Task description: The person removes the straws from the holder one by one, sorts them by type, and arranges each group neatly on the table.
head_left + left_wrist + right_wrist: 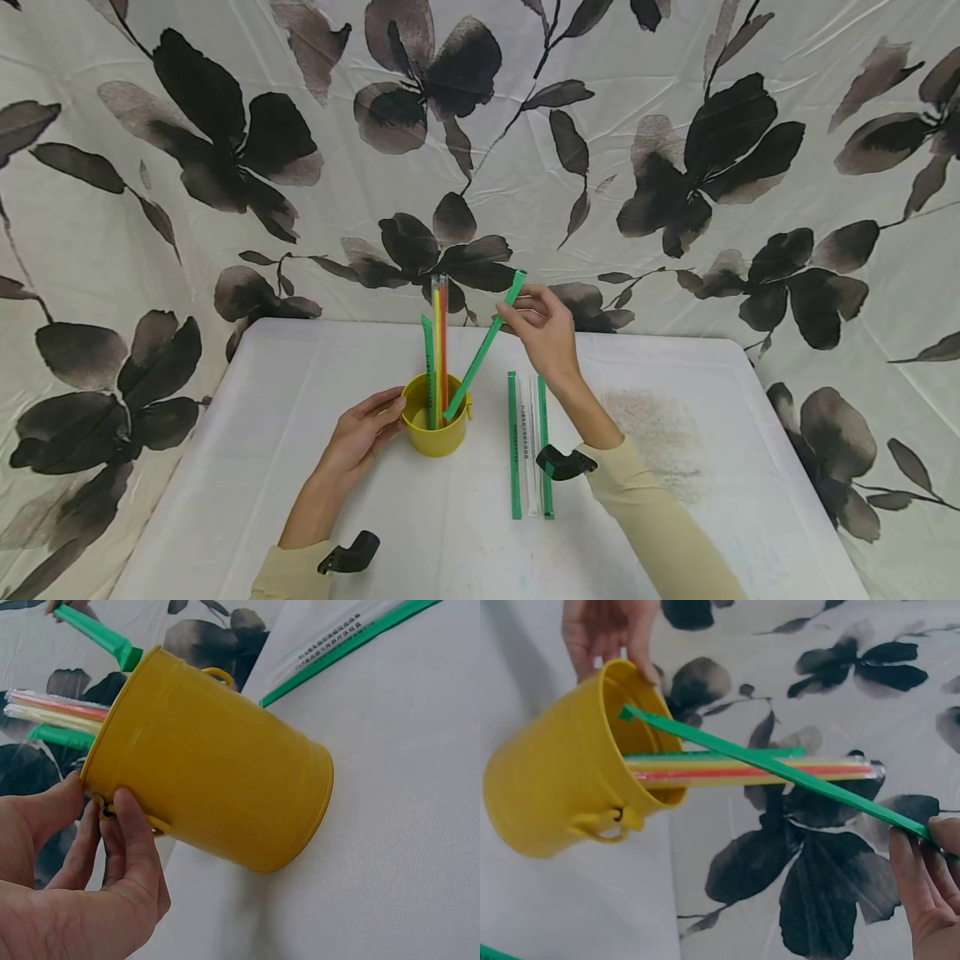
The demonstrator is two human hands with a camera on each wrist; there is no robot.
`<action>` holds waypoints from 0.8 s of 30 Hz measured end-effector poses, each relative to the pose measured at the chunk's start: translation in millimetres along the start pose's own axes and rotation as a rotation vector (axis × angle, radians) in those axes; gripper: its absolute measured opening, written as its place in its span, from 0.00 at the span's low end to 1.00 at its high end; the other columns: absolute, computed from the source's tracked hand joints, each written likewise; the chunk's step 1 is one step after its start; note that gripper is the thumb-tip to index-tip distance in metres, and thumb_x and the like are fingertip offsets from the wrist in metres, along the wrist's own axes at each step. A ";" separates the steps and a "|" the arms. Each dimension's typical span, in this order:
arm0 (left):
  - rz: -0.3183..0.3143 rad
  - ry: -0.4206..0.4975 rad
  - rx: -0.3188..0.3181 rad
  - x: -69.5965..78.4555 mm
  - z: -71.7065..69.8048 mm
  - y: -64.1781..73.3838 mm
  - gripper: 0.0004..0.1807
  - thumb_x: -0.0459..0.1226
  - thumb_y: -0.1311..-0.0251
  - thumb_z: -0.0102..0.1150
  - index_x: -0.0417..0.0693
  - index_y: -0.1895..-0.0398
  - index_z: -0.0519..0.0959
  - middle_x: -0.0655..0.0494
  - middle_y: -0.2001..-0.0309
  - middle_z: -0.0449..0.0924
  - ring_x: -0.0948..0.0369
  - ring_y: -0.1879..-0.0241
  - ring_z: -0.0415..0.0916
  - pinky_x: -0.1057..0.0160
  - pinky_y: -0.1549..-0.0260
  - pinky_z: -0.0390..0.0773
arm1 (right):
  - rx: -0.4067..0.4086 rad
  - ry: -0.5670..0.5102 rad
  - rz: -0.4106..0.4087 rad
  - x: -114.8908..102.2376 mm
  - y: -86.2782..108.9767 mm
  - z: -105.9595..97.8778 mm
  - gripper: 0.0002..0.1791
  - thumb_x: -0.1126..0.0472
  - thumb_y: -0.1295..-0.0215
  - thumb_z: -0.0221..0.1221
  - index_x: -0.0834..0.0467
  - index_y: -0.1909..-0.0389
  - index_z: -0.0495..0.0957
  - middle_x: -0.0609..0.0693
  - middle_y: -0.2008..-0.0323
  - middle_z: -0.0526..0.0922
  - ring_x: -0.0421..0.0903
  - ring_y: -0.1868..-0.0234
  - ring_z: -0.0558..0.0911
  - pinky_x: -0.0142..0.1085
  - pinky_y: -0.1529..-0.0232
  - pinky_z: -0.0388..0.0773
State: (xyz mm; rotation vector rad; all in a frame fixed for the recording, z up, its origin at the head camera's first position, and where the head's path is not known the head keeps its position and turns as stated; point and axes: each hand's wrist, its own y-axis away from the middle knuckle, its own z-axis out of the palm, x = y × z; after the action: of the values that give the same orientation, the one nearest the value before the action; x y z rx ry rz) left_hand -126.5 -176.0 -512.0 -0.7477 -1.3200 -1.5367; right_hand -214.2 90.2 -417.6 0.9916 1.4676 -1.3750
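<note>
A small yellow bucket point(437, 443) with little side handles stands on the table. My left hand point(362, 435) pinches it at the rim and one handle point(159, 824), thumb and fingers close together in the left wrist view. My right hand point(546, 332) holds a green-wrapped straw point(802, 778) by its upper end, between thumb and fingers. That straw slants down, and its lower tip is at the bucket's mouth, just inside the rim. Inside the bucket stand another green-wrapped straw point(429, 367) and clear-wrapped straws point(727, 772), yellow and red.
To the right of the bucket, several wrapped straws lie side by side: a green one point(514, 450), white ones point(528, 450) and another green one point(542, 400), partly under my right wrist. A floral cloth point(570, 50) hangs behind the white table point(247, 467). A greyish-brown smudge point(652, 433) marks the tabletop.
</note>
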 end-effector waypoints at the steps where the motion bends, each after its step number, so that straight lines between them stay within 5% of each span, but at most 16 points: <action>1: -0.001 -0.002 0.000 0.1 0.1 0.0 0.26 0.33 0.26 0.58 0.36 0.28 0.69 0.41 0.30 0.68 0.59 0.42 0.77 0.70 0.46 0.81 | 0.004 -0.019 0.007 -0.4 -1.0 -2.9 0.20 0.69 0.30 0.65 0.71 0.41 0.74 0.64 0.55 0.82 0.38 0.61 0.87 0.40 0.52 0.87; 9: -0.004 -0.008 0.002 0.6 0.4 0.0 0.26 0.33 0.26 0.59 0.36 0.28 0.68 0.42 0.31 0.68 0.59 0.42 0.77 0.70 0.46 0.81 | 0.021 -0.108 0.057 -1.9 -4.2 -24.5 0.20 0.70 0.30 0.63 0.71 0.40 0.73 0.57 0.57 0.82 0.40 0.60 0.87 0.49 0.47 0.85; 24: -0.009 -0.004 0.004 0.4 1.2 -0.2 0.26 0.34 0.26 0.59 0.37 0.28 0.68 0.45 0.33 0.71 0.63 0.46 0.78 0.70 0.45 0.80 | 0.029 -0.082 0.147 18.6 8.8 -65.7 0.19 0.65 0.29 0.65 0.66 0.41 0.75 0.54 0.56 0.84 0.42 0.58 0.88 0.44 0.49 0.86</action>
State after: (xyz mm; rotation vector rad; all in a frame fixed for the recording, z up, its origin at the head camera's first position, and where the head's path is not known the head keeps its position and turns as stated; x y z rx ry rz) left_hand -127.0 -175.0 -511.4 -0.7437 -1.3305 -1.5397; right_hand -216.3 156.1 -437.2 1.0289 1.2915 -1.3180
